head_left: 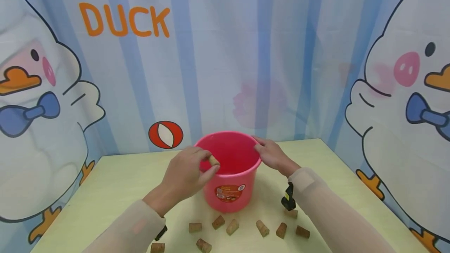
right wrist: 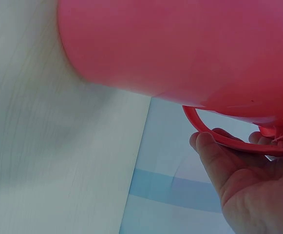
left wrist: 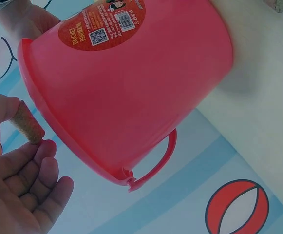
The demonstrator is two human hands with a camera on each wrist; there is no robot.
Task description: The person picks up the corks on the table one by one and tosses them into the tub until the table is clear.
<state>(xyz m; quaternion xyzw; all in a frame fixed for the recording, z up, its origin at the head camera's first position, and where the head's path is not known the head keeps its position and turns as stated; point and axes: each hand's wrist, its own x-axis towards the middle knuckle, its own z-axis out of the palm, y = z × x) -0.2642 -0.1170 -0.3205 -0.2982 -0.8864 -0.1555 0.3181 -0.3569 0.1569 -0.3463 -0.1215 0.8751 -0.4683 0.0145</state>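
A pink bucket (head_left: 226, 180) stands upright at the back middle of the table, with its opening facing up. My left hand (head_left: 184, 169) pinches a light brown cork (head_left: 213, 161) between thumb and index finger, just over the bucket's near left rim. In the left wrist view the other fingers of that hand are loosely bent. On the bucket's far right side my right hand (head_left: 275, 155) grips the pink side handle (right wrist: 234, 143), with fingers around it close under the rim.
Several loose corks (head_left: 233, 227) lie scattered on the pale table (head_left: 130, 190) in front of the bucket, one (head_left: 291, 213) near my right wrist. A blue striped curtain (head_left: 225, 61) with printed ducks hangs behind the table and along its sides.
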